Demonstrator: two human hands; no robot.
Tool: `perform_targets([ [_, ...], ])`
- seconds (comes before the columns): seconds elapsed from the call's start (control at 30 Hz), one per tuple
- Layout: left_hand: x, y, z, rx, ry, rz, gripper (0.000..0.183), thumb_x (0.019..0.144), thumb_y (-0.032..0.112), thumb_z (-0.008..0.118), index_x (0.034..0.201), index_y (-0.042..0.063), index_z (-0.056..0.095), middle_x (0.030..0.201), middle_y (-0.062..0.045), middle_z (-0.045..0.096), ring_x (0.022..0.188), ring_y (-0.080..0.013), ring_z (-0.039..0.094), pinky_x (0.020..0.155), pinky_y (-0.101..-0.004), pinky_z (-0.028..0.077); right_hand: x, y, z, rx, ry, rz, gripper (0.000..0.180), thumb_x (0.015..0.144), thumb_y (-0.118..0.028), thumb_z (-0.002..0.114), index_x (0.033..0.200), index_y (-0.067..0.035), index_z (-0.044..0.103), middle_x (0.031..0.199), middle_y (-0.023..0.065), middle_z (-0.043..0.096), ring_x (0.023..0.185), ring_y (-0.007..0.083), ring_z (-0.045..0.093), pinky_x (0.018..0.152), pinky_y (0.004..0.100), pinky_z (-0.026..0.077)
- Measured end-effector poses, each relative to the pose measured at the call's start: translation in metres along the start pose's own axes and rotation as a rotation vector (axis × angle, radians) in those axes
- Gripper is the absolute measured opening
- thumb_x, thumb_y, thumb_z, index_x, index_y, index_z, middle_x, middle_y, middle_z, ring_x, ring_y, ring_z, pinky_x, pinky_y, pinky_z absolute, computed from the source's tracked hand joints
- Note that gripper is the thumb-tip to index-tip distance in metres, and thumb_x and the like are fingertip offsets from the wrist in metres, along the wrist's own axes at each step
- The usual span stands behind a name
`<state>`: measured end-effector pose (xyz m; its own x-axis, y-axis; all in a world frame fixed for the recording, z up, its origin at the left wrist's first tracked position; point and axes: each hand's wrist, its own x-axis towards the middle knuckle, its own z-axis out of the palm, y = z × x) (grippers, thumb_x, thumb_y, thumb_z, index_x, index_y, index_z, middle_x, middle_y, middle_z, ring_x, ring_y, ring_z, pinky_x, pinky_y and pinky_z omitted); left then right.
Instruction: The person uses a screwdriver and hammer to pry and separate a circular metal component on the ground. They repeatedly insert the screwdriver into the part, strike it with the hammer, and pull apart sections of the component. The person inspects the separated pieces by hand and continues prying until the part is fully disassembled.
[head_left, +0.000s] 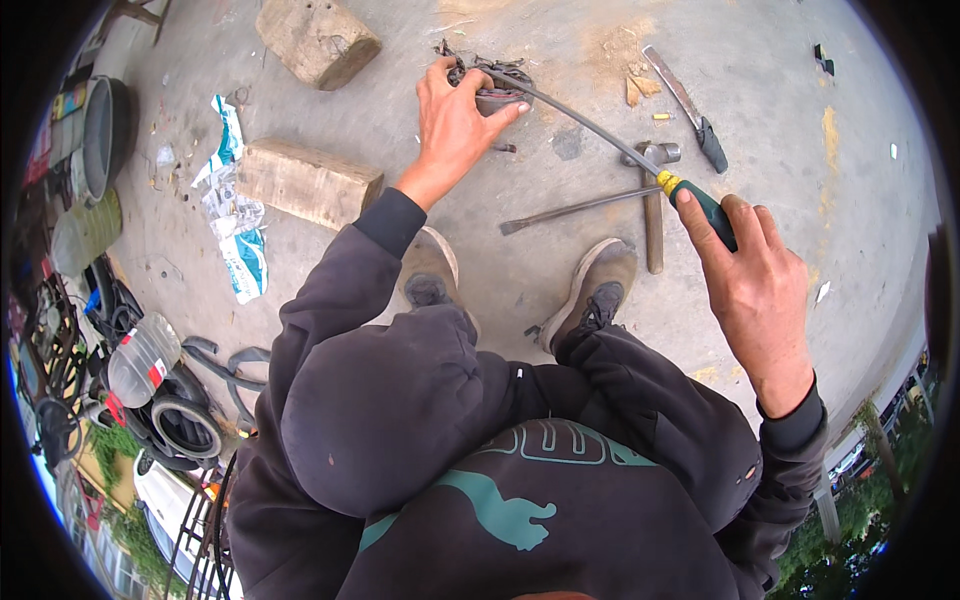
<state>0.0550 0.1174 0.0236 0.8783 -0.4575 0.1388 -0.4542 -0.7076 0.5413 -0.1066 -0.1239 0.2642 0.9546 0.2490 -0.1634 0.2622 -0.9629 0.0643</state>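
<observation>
My left hand (457, 120) grips a dark, roundish part (504, 97) on the concrete floor, with tangled dark strands around its top. The fingers hide much of it, so its exact kind is unclear. In my right hand (754, 285) is the green and yellow handle of a long screwdriver (607, 133). Its steel shaft slants up and left, and the tip end meets the dark part beside my left fingers. Below the shaft lies a hammer (654, 217) with a wooden handle. A flat-ended steel chisel bar (574, 210) rests with one end at the hammer's handle.
A knife (686, 109) with a dark wrapped handle lies at upper right. Two wooden blocks (307, 180) (319, 41) sit on the left, near a torn plastic wrapper (238, 217). Farther left are a black tub (105, 139), plastic jugs (144, 360) and a small tyre (187, 426).
</observation>
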Motion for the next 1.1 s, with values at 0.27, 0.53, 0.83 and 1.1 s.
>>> perform_targets([
  [0.27,0.02,-0.03,0.003,-0.082,-0.088,0.316,0.041,0.075,0.03,0.087,0.093,0.006,0.059,0.088,-0.009,0.064,0.085,-0.0301,0.06,0.075,-0.0416,0.048,0.065,0.014,-0.053,-0.165,-0.193,-0.184,0.056,0.076,-0.003,0.068,0.132,-0.011,0.065,0.099,0.013,0.062,0.073,0.0195,0.057,0.051,0.0294,0.049],
  [0.53,0.027,-0.032,0.017,-0.093,-0.068,0.324,0.04,0.065,0.015,0.088,0.091,0.007,0.059,0.079,-0.01,0.064,0.076,-0.0307,0.063,0.073,-0.0405,0.048,0.085,-0.008,-0.063,-0.292,-0.199,-0.23,0.055,0.077,-0.011,0.066,0.131,-0.014,0.067,0.102,0.0132,0.061,0.068,0.0162,0.05,0.044,0.0251,0.04],
  [0.83,0.02,-0.025,0.025,-0.129,0.009,0.308,0.032,0.061,0.006,0.079,0.084,0.008,0.056,0.073,-0.008,0.059,0.071,-0.0285,0.061,0.071,-0.0387,0.046,0.044,0.004,-0.03,-0.171,-0.229,-0.06,0.064,0.078,-0.007,0.068,0.141,-0.016,0.06,0.098,0.0108,0.061,0.06,0.0174,0.052,0.046,0.0294,0.043],
  [1.1,0.012,-0.028,0.036,-0.092,0.018,0.353,0.032,0.059,0.005,0.078,0.084,0.007,0.059,0.074,-0.008,0.06,0.073,-0.0288,0.06,0.072,-0.0398,0.047,0.021,0.002,-0.002,0.537,-0.274,0.523,0.052,0.08,-0.011,0.081,0.131,-0.014,0.068,0.076,0.0133,0.065,0.06,0.0303,0.063,0.059,0.0394,0.05],
])
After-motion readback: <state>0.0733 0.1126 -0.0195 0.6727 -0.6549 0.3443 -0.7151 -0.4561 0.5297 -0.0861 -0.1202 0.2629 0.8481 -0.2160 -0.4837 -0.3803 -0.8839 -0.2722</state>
